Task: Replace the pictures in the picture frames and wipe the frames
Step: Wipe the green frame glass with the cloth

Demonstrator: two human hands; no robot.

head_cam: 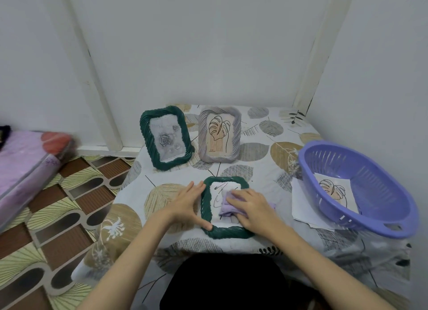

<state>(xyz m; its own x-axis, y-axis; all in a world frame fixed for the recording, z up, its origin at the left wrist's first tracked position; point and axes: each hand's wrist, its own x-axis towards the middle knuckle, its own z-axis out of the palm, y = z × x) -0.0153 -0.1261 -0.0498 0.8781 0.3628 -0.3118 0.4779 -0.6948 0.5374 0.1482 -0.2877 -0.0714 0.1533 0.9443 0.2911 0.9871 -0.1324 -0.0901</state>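
A dark green picture frame [206, 214] lies flat on the table in front of me, with a line drawing under its glass. My left hand [187, 203] rests flat against the frame's left edge, thumb along the lower corner. My right hand [250, 208] presses a folded lilac cloth [225, 206] onto the glass. Behind stand two upright frames: a dark green one [165, 137] with a grey rose picture and a grey one [218, 135] with a leaf drawing.
A purple plastic basket [361, 187] sits at the table's right edge, holding a loose leaf picture [335, 191] and resting on white paper sheets [301, 208]. The table wears a leaf-print cloth [261, 147]. A pink mattress [27, 166] lies on the patterned floor at left. Walls close behind.
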